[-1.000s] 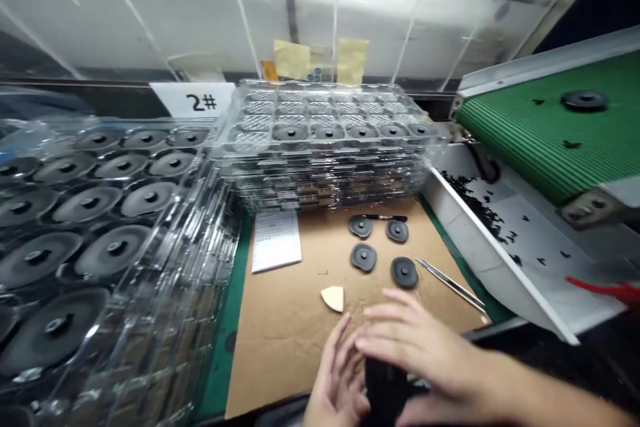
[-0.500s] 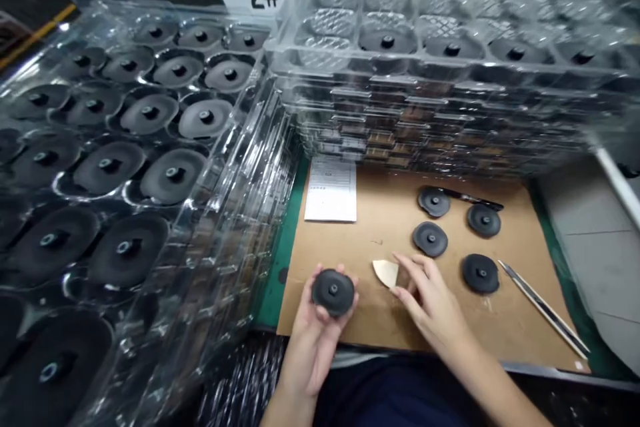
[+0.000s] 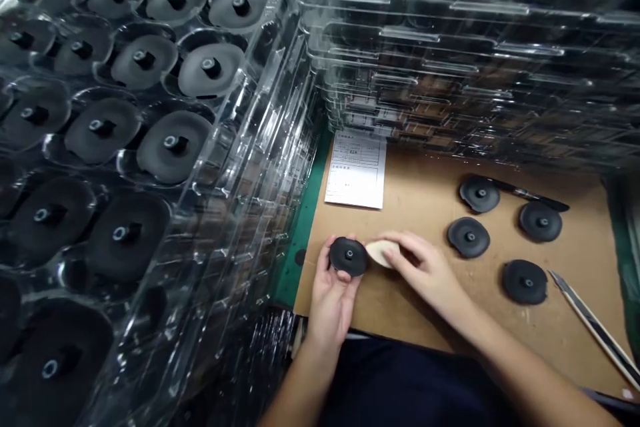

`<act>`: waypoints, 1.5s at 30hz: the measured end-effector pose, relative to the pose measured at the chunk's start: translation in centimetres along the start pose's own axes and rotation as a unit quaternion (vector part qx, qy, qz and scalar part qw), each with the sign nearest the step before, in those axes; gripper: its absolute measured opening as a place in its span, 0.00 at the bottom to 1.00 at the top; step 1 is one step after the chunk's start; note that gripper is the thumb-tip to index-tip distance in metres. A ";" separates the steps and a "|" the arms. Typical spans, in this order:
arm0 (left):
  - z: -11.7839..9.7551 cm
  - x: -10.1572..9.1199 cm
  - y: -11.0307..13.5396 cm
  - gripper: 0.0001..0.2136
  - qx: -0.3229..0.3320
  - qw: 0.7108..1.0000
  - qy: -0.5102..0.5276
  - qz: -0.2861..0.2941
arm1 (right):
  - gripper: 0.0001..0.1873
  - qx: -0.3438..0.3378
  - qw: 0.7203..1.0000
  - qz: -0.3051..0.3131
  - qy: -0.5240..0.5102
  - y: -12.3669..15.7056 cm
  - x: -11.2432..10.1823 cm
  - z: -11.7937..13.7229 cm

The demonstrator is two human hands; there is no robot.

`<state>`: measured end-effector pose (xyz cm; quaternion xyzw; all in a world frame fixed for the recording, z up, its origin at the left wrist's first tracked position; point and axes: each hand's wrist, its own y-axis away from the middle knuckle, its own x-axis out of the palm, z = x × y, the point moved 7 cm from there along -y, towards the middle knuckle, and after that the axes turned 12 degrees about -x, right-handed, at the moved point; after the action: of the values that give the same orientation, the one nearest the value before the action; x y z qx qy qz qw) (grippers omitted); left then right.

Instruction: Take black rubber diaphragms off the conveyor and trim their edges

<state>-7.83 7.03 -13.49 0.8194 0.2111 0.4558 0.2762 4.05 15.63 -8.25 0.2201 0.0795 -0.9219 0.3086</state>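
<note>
Head view, and the left hand (image 3: 333, 303) is cradling a black studded disc (image 3: 349, 257) in curled fingers, low over the 6 o'clock side of the cardboard sheet (image 3: 420, 187), while the right hand (image 3: 425, 273) is pinching a cream wedge (image 3: 383, 253) against the disc's 3 o'clock edge.

A brown cardboard sheet (image 3: 430, 193) covers the worktop, with a strip of green mat (image 3: 303, 253) showing along its left edge and a darker green strip (image 3: 623, 227) past its right edge. Stacks of clear plastic trays (image 3: 425, 60) rise along the sheet's far edge and tower over its left side, and a printed paper form (image 3: 356, 170) lies at its far left corner. Light glints in bright streaks along the moulded plastic ridges.
</note>
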 end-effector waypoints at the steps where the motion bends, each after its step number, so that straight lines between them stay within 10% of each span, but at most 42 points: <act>1: 0.0 -0.1 0.0 0.24 0.001 1.000 -0.006 -0.006 | 0.12 0.002 1.000 -0.017 0.005 -0.5 0.1 0.3; 14: 0.2 -0.2 -0.2 0.26 -0.030 0.999 -0.025 -0.016 | 0.12 -0.027 0.996 0.078 -0.020 -0.9 2.2 1.3; 37: 0.0 0.1 -0.1 0.24 -0.002 0.999 -0.045 0.006 | 0.12 -0.042 0.998 0.043 0.007 -0.5 2.0 1.8; 45: 0.3 1.5 0.3 0.28 -0.036 0.995 -0.093 0.011 | 0.13 -0.063 0.996 -0.056 0.014 -1.1 -1.8 2.7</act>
<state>-6.78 7.62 -12.49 0.8501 0.1585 0.3879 0.3188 3.67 16.66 -5.00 0.2085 0.1544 -0.9276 0.2688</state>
